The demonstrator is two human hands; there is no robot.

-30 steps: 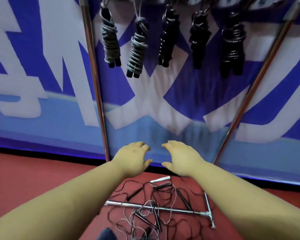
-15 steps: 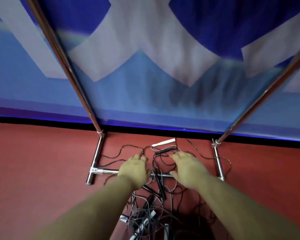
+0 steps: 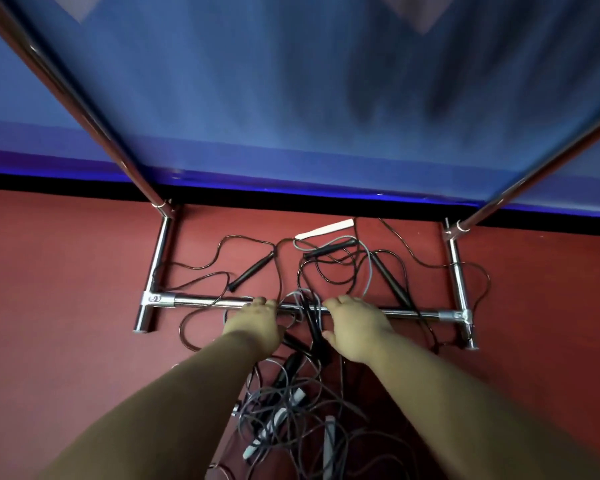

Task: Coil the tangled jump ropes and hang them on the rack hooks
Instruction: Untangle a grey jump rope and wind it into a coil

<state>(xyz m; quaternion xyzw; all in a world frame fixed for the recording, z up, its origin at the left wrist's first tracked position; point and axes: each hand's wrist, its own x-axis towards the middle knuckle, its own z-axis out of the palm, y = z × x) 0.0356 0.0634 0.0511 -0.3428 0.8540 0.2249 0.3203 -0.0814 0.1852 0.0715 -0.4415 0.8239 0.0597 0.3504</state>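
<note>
Head view: the person's left hand [image 3: 255, 325] and right hand [image 3: 355, 327] reach palm-down over the tangled jump ropes [image 3: 302, 341], which sprawl on the red floor [image 3: 49, 306] across the rack's bottom crossbar [image 3: 208, 301]. Whether the fingers pinch any cord cannot be told. Likely, both hands go low to gather 1 rope.

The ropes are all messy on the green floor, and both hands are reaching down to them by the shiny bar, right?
Almost. The head view shows the floor is red, not green. The tangled ropes do lie messy on it, and the left hand and right hand reach down to them by the shiny bar.
</note>
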